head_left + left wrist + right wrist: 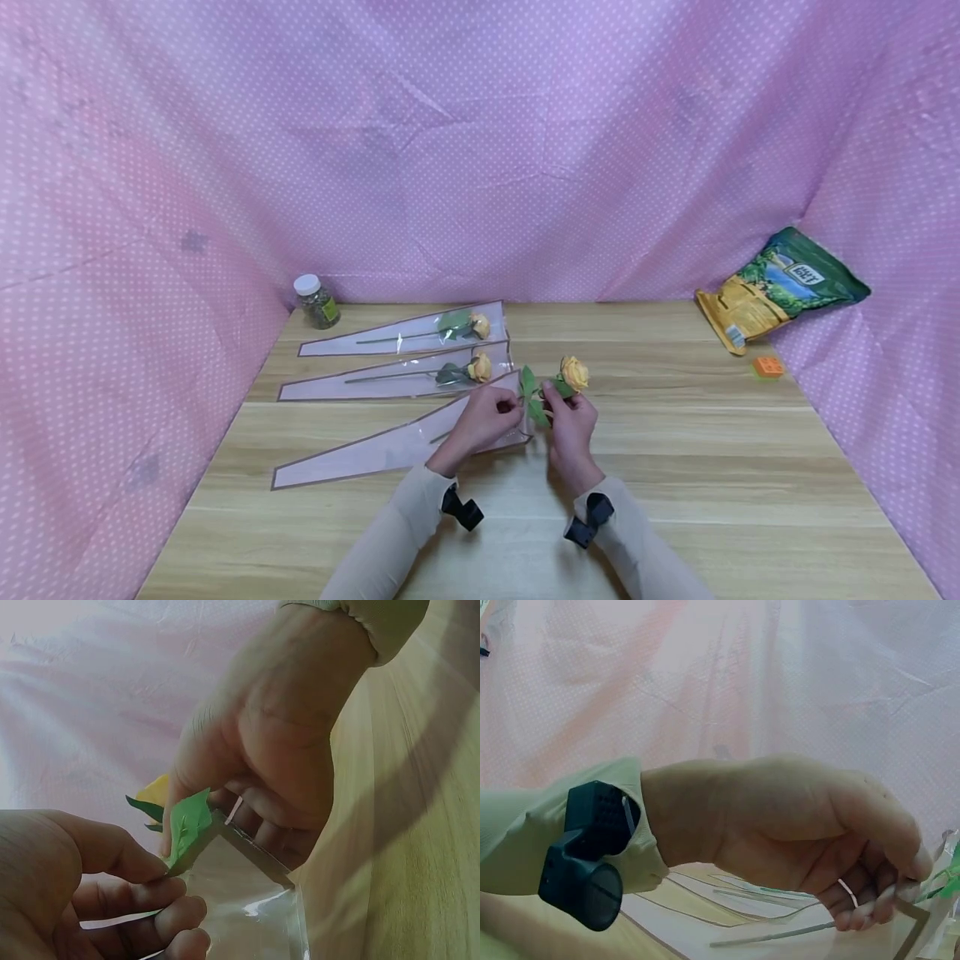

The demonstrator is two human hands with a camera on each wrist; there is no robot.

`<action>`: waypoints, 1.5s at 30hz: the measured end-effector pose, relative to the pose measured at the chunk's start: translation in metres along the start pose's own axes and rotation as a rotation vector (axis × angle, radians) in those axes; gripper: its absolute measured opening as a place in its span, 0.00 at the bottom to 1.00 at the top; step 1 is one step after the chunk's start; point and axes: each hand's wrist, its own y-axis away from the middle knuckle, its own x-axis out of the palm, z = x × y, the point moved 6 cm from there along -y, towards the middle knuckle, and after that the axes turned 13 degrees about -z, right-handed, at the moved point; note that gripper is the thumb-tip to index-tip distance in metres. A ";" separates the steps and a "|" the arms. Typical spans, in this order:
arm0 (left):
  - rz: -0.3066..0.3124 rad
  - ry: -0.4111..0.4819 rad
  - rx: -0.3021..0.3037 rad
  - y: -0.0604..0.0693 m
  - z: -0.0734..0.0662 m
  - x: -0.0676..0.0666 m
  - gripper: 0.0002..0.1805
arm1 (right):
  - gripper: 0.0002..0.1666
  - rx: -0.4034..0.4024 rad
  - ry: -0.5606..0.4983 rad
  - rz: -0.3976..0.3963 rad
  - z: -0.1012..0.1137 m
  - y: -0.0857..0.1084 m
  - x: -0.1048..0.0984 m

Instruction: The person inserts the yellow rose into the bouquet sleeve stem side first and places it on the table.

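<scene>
A yellow rose point(574, 373) with green leaves point(529, 382) lies at the mouth of the nearest clear flower sleeve point(360, 463), its stem point(772, 935) running into it. My right hand point(573, 429) grips the rose just under the bloom; in the left wrist view the right hand point(277, 742) reaches in from above. At the sleeve's mouth my left hand point(486, 421) pinches the stem by a leaf point(189, 829). The right wrist view shows the left hand point(802, 817) with thumb and fingers together near the sleeve's brown border; exact contact is partly hidden.
Two sleeved roses lie behind, the middle sleeve point(315, 388) and the far sleeve point(337, 343). A white-capped jar point(318, 302) stands back left. At back right are a green and yellow bag point(783, 287) and an orange block point(768, 367). Pink dotted cloth point(480, 150) surrounds the table.
</scene>
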 end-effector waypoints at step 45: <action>0.021 0.020 -0.057 0.001 -0.001 -0.001 0.06 | 0.04 0.019 -0.039 0.077 -0.015 -0.003 -0.002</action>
